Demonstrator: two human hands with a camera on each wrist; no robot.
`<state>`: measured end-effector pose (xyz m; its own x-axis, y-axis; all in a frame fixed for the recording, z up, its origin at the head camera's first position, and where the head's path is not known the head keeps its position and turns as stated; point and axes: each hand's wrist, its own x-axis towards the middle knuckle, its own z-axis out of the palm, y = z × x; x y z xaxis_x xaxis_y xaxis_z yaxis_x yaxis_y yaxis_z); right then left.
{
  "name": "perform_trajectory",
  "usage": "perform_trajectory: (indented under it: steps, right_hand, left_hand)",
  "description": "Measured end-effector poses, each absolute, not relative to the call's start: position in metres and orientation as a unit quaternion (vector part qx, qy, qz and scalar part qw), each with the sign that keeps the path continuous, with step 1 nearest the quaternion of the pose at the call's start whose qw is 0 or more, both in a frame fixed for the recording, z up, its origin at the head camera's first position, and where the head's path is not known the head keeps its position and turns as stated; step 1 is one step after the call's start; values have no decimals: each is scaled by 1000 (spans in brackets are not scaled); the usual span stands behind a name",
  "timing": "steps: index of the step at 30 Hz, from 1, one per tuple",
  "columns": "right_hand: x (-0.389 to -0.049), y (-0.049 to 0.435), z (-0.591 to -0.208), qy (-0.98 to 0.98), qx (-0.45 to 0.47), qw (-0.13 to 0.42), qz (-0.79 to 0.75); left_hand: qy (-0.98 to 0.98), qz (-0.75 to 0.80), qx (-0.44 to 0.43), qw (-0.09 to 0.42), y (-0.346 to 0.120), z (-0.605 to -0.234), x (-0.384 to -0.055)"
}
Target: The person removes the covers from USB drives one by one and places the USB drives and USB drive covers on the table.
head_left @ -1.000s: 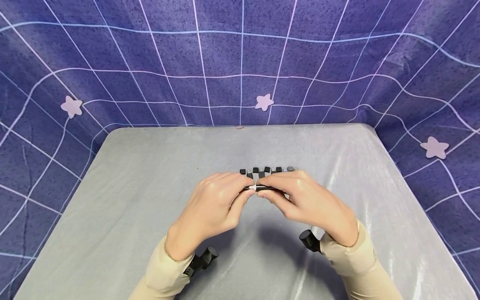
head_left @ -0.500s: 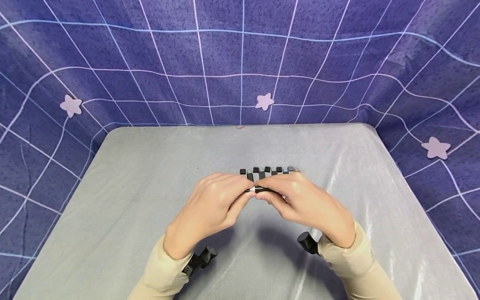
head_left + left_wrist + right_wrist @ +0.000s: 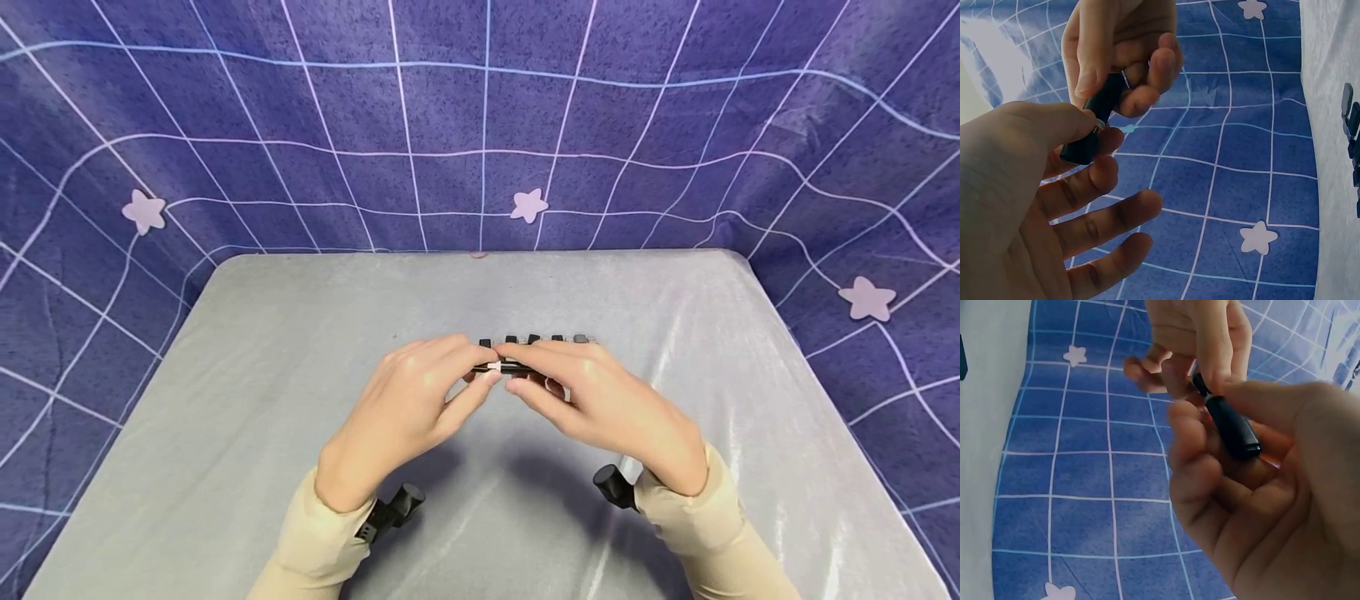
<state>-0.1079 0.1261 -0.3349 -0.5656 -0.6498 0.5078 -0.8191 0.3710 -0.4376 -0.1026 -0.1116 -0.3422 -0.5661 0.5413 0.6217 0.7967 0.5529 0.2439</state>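
Observation:
In the head view, both hands meet over the middle of the table at a slim black USB flash drive (image 3: pixel 516 367). My left hand (image 3: pixel 408 396) pinches the small black cap (image 3: pixel 1080 150) at one end between thumb and forefinger, its other fingers spread in the left wrist view. My right hand (image 3: pixel 611 400) holds the drive's longer body (image 3: pixel 1234 430), thumb along one side and fingers curled behind. A pale metallic band (image 3: pixel 1099 124) shows where cap and body join. The hands partly cover the drive in every view.
Behind the fingers, a row of black and grey caps (image 3: pixel 580 339) and USB sticks lies on the grey cloth-covered table (image 3: pixel 315 333). A purple grid-patterned curtain (image 3: pixel 450 108) with pale stars surrounds the back and sides. Black wrist cameras (image 3: pixel 615 486) hang below the wrists.
Both hands have shifted slightly left and away from the body with the drive, covering more of the row behind. The thumbs sit farther apart, and the left wrist has moved left.

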Motion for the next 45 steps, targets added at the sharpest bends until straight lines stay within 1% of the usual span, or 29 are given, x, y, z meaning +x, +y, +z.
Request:
perform_trajectory:
  steps: [5, 8, 13, 17, 21, 25, 27, 31, 35, 45]
  right_hand:
    - [-109, 129, -335, -812, 457, 101, 349]
    - [-110, 128, -335, -813, 453, 96, 352]
    - [-112, 127, -336, -817, 430, 102, 371]
    - [-115, 126, -337, -819, 417, 112, 377]
    - [-116, 126, -336, -834, 383, 117, 378]
    - [-117, 125, -337, -859, 328, 116, 376]
    - [-117, 125, -337, -869, 303, 109, 376]
    - [-119, 125, -341, -882, 263, 70, 385]
    - [-123, 126, -347, -890, 246, 48, 380]
    - [-129, 122, -352, -893, 182, 22, 411]
  left_hand:
    - [-857, -257, -385, 225, -114, -342, -104]
    - [-862, -253, -380, 222, -115, -344, -105]
    - [-864, -249, -374, 227, -115, -345, -107]
    - [-868, -250, -366, 222, -115, -343, -109]
    - [-873, -251, -353, 224, -118, -344, -111]
    - [-880, -247, -336, 228, -120, -347, -113]
    - [-885, -245, -329, 220, -120, -348, -113]
    - [-898, -244, -312, 194, -122, -350, -114]
    - [-911, -243, -285, 174, -125, -352, -116]
    - [-911, -241, -287, 170, -132, -356, -121]
